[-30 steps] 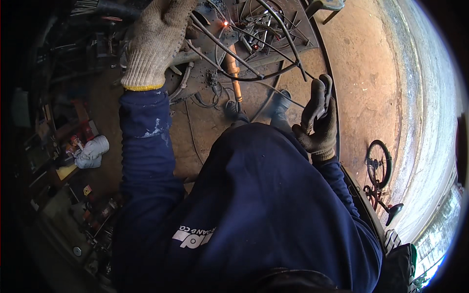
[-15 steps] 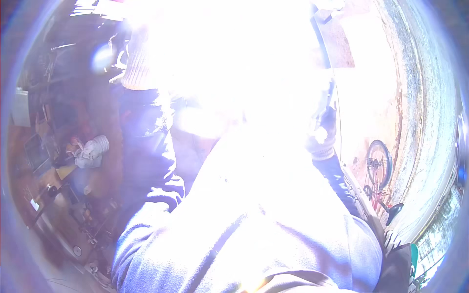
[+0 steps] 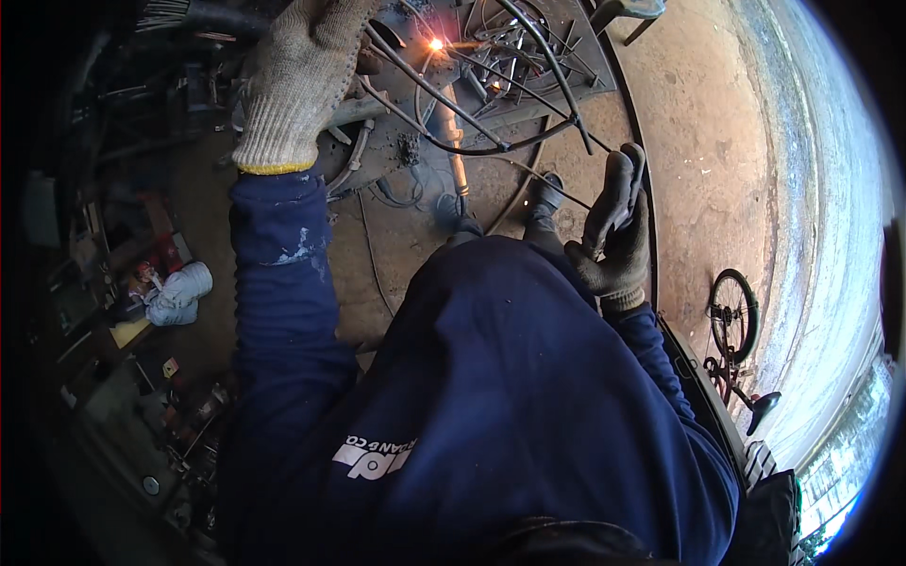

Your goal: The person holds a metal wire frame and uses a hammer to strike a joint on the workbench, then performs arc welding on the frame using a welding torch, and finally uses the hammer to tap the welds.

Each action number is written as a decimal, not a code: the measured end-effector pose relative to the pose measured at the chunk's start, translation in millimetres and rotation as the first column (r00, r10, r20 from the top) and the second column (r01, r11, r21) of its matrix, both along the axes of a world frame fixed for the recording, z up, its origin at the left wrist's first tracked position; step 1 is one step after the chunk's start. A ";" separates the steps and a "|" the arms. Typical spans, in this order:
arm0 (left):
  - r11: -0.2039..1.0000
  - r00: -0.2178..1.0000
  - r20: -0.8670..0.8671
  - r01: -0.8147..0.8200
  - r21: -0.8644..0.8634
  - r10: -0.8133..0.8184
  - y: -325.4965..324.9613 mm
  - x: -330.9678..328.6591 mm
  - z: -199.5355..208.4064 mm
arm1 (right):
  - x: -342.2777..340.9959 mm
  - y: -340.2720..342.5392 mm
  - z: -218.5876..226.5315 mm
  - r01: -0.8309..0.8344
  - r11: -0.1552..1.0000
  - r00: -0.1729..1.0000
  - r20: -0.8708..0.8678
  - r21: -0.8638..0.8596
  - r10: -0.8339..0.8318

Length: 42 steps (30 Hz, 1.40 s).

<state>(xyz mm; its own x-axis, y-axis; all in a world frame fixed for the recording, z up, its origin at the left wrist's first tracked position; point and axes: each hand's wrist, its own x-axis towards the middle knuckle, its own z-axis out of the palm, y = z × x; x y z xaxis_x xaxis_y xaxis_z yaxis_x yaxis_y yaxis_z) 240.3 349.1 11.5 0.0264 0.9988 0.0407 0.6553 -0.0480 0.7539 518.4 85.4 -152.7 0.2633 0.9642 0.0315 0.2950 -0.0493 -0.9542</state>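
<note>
My left hand (image 3: 307, 75), in a cream knitted glove with a yellow-edged cuff, reaches to the top edge. Its fingers close at the side of a black frame of bent metal rods (image 3: 500, 146); part of the grip is hidden. My right hand (image 3: 618, 231), in a grey-palmed glove, pinches a thin metal rod (image 3: 557, 111) slanting toward the frame's middle. An orange glowing spot (image 3: 435, 44) burns at the frame on the metal bench (image 3: 392, 156). Below it, a copper-coloured tube (image 3: 456, 156) stands out from the bench.
Loose rods and scraps (image 3: 528, 61) lie on the bench. Cables (image 3: 368, 250) trail over the floor, near shoes (image 3: 545, 193). A bicycle (image 3: 731, 325) stands at the right. Cluttered tools and a white bundle (image 3: 179, 292) are at the left.
The blinding white glare over the work is gone, leaving a small orange glow. The frame, bench and gloves now show plainly; both arms stay in nearly the same place.
</note>
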 end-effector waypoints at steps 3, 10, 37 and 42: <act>0.999 0.999 -0.014 0.043 0.033 -0.043 -0.6 -6.0 -2.4 | -1.2 1.4 3.9 -0.010 0.999 1.000 0.001 -0.036 0.010; 0.922 0.756 0.645 0.161 -0.351 0.114 -21.4 20.3 62.2 | -6.7 7.4 8.8 0.017 1.000 0.996 -0.087 -0.016 -0.018; 0.965 0.940 -0.331 0.156 0.210 -0.080 -5.3 22.6 18.0 | 1.2 2.7 -8.4 0.041 0.999 0.987 0.155 0.008 -0.042; 0.616 0.372 -0.920 0.756 0.222 -0.126 18.1 -7.3 7.5 | 2.1 10.9 -1.1 -0.053 0.999 0.961 0.271 -0.008 0.053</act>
